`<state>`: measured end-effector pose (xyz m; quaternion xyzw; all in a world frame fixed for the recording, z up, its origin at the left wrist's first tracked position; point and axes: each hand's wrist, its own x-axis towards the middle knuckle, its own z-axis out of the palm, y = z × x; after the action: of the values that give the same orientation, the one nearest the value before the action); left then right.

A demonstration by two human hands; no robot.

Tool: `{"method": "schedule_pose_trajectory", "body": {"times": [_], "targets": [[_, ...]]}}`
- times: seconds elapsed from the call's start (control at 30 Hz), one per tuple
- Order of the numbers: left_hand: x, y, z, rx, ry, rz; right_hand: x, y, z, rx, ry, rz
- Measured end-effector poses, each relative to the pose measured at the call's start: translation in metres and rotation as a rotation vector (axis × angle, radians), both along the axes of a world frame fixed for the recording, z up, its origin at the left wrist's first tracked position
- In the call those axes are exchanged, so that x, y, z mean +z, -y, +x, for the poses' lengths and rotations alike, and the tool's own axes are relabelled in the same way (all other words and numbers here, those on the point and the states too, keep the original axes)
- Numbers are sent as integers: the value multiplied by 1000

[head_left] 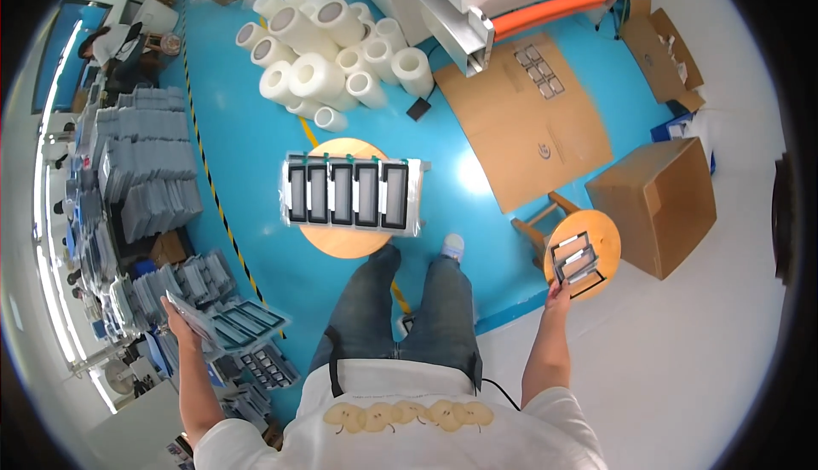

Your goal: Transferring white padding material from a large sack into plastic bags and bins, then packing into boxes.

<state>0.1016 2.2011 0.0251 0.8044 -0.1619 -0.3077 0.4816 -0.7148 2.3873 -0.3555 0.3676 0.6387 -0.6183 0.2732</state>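
My left hand (181, 323) is stretched out to the left. It is closed on the edge of a thin, pale flat sheet (189, 312), beside a translucent tray (277, 320) with dark rectangular outlines. On the right, my right hand (558, 295) pinches some black-edged rectangular frames (577, 259) lying over a round wooden stool (609, 248). Between them, in front of my feet, another round stool (343, 247) bears a silvery sheet (415, 197) with several black-framed rectangular panels (342, 193) in a row and green tabs along the far edge.
Large white film rolls (315, 78) stand at the far left-centre. Stacked grey trays (149, 159) fill the left side beyond a striped floor line. Flat cardboard (528, 129), a large carton (656, 206) and a machine with an orange roller (550, 14) are at the right. A person (119, 48) sits far left.
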Motion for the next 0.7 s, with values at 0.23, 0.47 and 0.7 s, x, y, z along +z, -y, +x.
{"method": "schedule_pose_trajectory", "body": {"times": [0.23,0.47,0.7], "targets": [[5,-30,-38,191,-77,-120,86,70,37,305,-302,69],[10,-59,-52,344,-51,-246,205,153,153,913,-338,-254],[8,-88,-50,277,307,-257,291,221,278,1356,-80,-499]]}}
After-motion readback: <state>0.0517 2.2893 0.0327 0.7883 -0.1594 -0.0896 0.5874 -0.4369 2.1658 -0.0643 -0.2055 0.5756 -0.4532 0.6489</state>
